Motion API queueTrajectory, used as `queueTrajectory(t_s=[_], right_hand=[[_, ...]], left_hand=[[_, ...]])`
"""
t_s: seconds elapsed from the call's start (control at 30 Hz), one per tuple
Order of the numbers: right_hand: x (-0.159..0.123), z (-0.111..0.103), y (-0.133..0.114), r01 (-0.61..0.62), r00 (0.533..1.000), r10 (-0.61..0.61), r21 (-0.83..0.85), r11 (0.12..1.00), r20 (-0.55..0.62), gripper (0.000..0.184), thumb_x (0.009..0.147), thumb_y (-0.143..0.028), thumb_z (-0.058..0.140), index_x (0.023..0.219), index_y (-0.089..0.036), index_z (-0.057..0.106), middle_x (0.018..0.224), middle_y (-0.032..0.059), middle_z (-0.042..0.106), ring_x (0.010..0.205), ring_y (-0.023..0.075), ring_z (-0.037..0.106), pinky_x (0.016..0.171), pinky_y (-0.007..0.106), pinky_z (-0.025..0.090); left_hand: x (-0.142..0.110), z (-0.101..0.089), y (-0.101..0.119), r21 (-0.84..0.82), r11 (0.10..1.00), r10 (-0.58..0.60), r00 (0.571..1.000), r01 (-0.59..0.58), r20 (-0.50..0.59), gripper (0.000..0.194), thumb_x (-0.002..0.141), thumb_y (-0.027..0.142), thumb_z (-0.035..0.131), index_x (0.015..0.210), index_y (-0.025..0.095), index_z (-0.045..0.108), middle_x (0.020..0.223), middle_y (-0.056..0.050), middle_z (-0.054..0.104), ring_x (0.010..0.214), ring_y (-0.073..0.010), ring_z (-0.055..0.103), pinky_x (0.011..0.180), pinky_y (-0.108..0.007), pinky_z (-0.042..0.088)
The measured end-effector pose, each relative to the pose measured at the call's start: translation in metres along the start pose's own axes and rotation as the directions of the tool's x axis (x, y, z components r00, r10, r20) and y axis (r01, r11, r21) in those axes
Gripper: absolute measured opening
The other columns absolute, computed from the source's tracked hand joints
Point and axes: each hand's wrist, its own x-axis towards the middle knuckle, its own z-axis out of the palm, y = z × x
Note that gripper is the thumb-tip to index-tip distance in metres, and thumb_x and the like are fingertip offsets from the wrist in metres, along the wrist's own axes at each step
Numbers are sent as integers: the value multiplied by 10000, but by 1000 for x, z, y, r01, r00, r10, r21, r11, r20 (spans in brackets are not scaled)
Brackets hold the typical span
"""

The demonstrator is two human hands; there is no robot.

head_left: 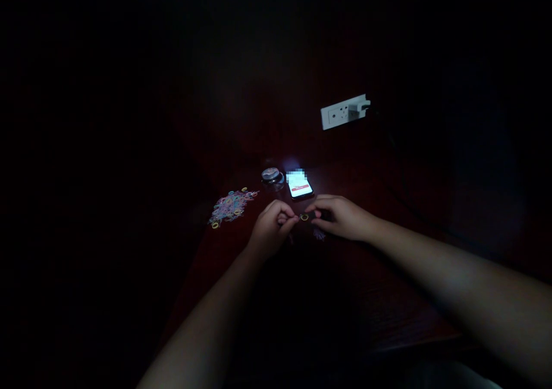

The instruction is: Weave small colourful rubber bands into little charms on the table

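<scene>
Thumb and forefinger of my left hand (272, 225) are pinched together at the left edge of a small yellow rubber band (304, 217). Just to the right of the band, my right hand (338, 217) has its thumb and fingers apart, with nothing visible between them. A little bunch of purple rubber bands (319, 235) lies on the dark red table (388, 274) below my right thumb. Farther left is a larger heap of mixed-colour rubber bands (233, 206), with pink, purple, yellow and blue ones in it.
Behind my hands a phone (301, 184) with a bright screen lies beside a small clear jar (273, 177) with a lid. A white power outlet (344, 113) with a plug in it is at the back right, its dark cable running down. The surroundings are very dark.
</scene>
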Motion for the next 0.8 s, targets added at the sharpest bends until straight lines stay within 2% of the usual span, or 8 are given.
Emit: queueTrajectory(t_s=[0.2, 0.4, 0.6, 0.7, 0.8], right_hand=[[-1, 1, 0, 49, 999, -50, 58, 997, 20, 125, 836, -195, 609, 902, -184, 714, 785, 28, 602, 737, 138, 562, 665, 254, 423], [-1, -2, -2, 51, 998, -53, 81, 995, 25, 83, 801, -199, 649, 856, -169, 704, 743, 22, 604, 710, 138, 555, 647, 251, 416], [-1, -2, -3, 48, 999, -50, 83, 995, 19, 114, 840, -223, 605, 808, -169, 699, 700, 16, 594, 676, 132, 545, 637, 250, 401], [-1, -3, -3, 31, 999, -33, 83, 996, 21, 122, 843, -233, 600, 821, -165, 699, 709, 21, 600, 673, 132, 547, 626, 245, 399], [-1, -3, -3, 12, 1000, -15, 86, 996, 26, 134, 845, -248, 597, 819, -165, 700, 718, 25, 605, 670, 133, 548, 620, 245, 399]], left_hand=[[-4, 4, 13, -16, 996, 83, 995, -83, 50, 86, 830, 208, 629, 814, 179, 550, 876, -9, 573, 700, -93, 552, 631, -216, 448], [-3, 4, 13, 21, 996, 84, 996, -85, 44, 79, 823, 179, 628, 797, 176, 553, 837, 2, 561, 667, -82, 534, 607, -206, 432], [-4, 5, 17, 63, 995, 79, 995, -82, 54, 46, 827, 203, 625, 838, 184, 584, 890, -13, 599, 724, -99, 570, 650, -222, 457], [-4, 4, 18, 82, 993, 76, 993, -84, 93, 148, 807, 244, 657, 940, 197, 614, 954, -35, 625, 813, -132, 599, 703, -248, 479], [-4, 3, 17, 114, 991, 50, 992, -64, 120, 179, 795, 271, 673, 958, 206, 642, 944, -40, 651, 791, -143, 608, 669, -253, 477]])
